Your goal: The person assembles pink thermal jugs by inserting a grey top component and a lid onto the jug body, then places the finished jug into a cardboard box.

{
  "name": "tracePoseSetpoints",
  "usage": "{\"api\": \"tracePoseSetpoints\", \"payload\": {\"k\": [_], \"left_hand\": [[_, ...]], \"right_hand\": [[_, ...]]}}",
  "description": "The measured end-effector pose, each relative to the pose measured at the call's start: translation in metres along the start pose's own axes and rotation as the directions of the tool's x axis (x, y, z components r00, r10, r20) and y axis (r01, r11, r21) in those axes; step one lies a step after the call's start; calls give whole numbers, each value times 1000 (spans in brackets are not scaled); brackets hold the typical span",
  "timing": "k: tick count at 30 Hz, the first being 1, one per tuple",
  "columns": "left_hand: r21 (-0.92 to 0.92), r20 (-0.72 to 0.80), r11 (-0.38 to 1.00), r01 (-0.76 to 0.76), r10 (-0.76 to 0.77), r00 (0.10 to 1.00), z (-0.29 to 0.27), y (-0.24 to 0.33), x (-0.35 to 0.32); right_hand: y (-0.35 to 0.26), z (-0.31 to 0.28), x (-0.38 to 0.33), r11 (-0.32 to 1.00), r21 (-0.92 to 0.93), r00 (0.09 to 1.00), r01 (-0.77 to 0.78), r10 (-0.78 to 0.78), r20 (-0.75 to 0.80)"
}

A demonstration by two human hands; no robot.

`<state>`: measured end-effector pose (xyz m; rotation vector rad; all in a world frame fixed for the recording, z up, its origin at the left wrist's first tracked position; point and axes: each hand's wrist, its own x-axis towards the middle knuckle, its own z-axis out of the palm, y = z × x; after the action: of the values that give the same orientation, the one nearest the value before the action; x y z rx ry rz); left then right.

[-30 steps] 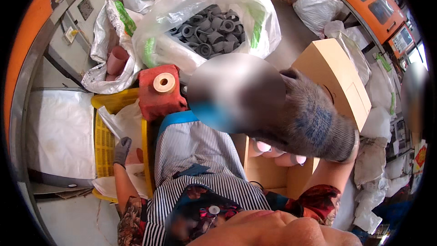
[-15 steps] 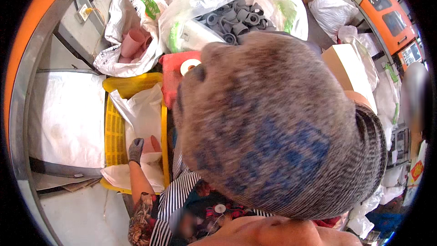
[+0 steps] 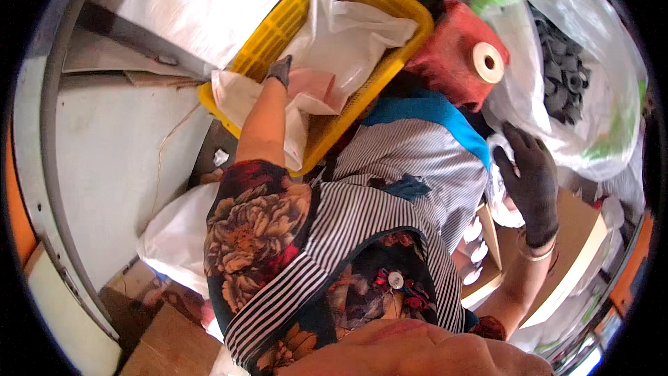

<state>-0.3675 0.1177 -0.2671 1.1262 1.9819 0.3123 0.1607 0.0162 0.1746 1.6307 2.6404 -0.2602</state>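
Observation:
My left hand (image 3: 280,71), in a dark grey glove, is down in a yellow plastic basket (image 3: 362,101) lined with white plastic sheeting (image 3: 348,28). Right beside it lies a pink cylindrical piece (image 3: 313,87), partly under the liner; the hand's fingers are too hidden to show whether they grip it. My right hand (image 3: 532,184), also gloved in dark grey, is raised at the right with its thumb apart from the fingers and holds nothing. It is near a clear plastic bag (image 3: 511,83) of dark grey ring-ended parts (image 3: 562,73) and above an open cardboard box (image 3: 574,257).
A red cloth-covered object (image 3: 445,52) with a cream spool-like ring (image 3: 488,63) stands between basket and bag. White machine panels (image 3: 118,146) border the left. A white sack (image 3: 181,230) and cardboard (image 3: 177,341) lie at lower left.
The view has turned, shifting the basket up and right. My right hand, which filled much of the picture, has moved away to the right and lower. My left hand stays in the basket.

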Motion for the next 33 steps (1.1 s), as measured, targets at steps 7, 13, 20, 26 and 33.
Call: {"api": "tracePoseSetpoints", "payload": {"k": [7, 13, 20, 26, 33], "left_hand": [[749, 326, 517, -414, 256, 910, 59, 60, -41], [678, 120, 733, -60, -29, 992, 97, 78, -48], [231, 58, 887, -400, 398, 915, -55, 135, -79], [77, -289, 286, -955, 923, 253, -31, 226, -224], [159, 243, -438, -885, 886, -395, 19, 239, -260]], "right_hand": [[62, 48, -63, 900, 249, 925, -359, 379, -35], [49, 52, -46, 842, 341, 899, -418, 438, 19], [14, 91, -24, 676, 664, 934, -319, 344, 99], [-12, 143, 49, -188, 979, 983, -74, 152, 104], [41, 144, 14, 340, 912, 912, 230, 250, -324]]}}
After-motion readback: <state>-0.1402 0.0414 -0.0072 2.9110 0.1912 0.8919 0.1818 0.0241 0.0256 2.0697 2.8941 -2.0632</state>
